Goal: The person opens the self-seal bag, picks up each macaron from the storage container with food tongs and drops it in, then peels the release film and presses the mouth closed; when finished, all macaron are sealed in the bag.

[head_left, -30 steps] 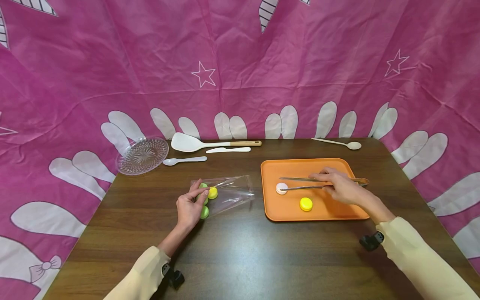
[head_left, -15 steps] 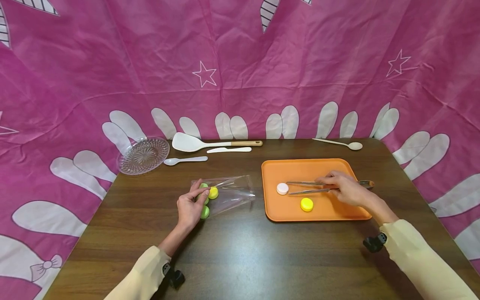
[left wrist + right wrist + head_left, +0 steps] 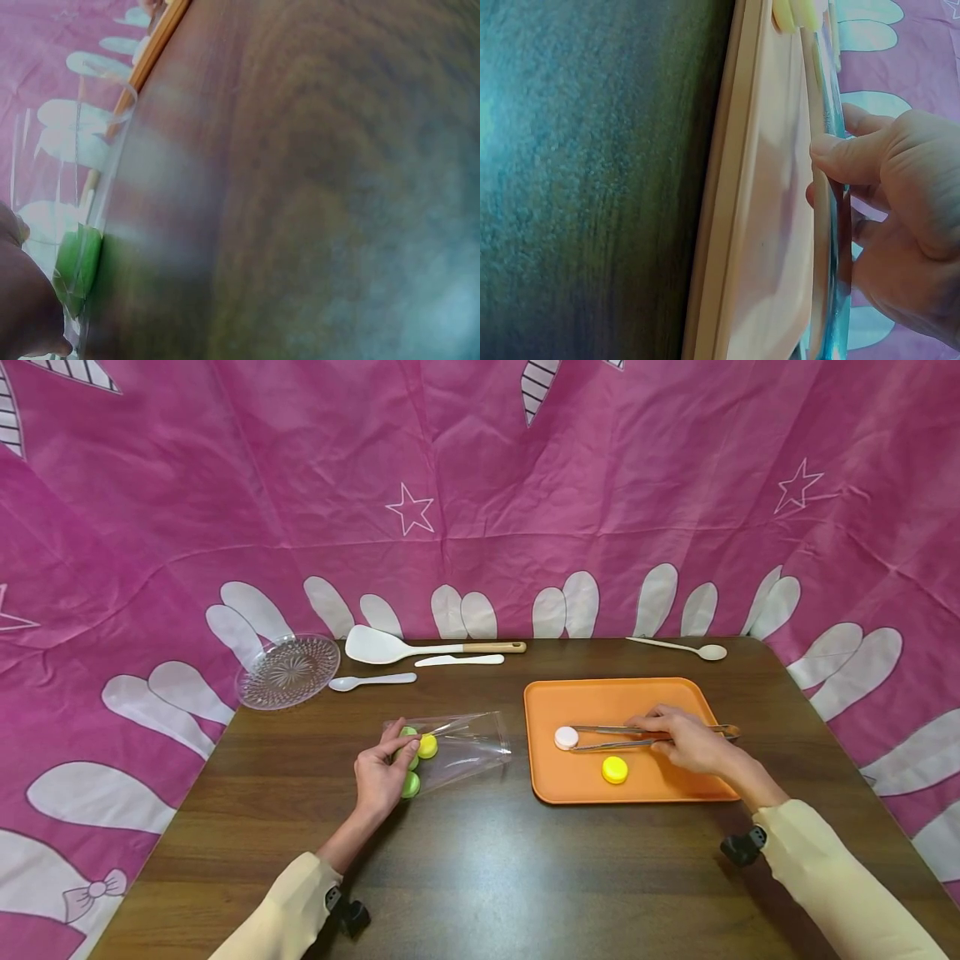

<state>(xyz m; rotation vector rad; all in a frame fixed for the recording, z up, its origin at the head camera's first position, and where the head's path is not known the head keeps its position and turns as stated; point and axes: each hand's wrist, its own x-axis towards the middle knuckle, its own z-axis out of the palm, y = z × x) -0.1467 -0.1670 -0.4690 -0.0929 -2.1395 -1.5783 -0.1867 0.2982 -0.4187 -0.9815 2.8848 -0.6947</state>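
Observation:
My left hand (image 3: pixel 381 775) pinches the open-looking edge of a clear plastic bag (image 3: pixel 468 747) lying on the table. Inside the bag are green macarons (image 3: pixel 410 785) and a yellow macaron (image 3: pixel 427 746); the fingers partly cover the green ones. On the orange tray (image 3: pixel 543 785), my right hand (image 3: pixel 688 742) holds metal tongs (image 3: pixel 607 745), thumb and fingers on their two arms. The tong tips lie on either side of the right edge of a pale pink macaron (image 3: pixel 566 738); whether they touch it I cannot tell. Another yellow macaron (image 3: pixel 615 769) rests nearer me on the tray.
Along the back lie a white spatula (image 3: pixel 375 645) with a wooden handle, a white knife (image 3: pixel 459 660), a small white spoon (image 3: pixel 372 682) and a pale long-handled spoon (image 3: pixel 711 652). A clear patterned plate (image 3: pixel 288 672) stands at the back left. Pink cloth (image 3: pixel 480 485) hangs behind the table.
The tongs first drew back to the right from the pale macaron, with their arms closer together, then came slightly left to its right edge. The left hand and bag have stayed still.

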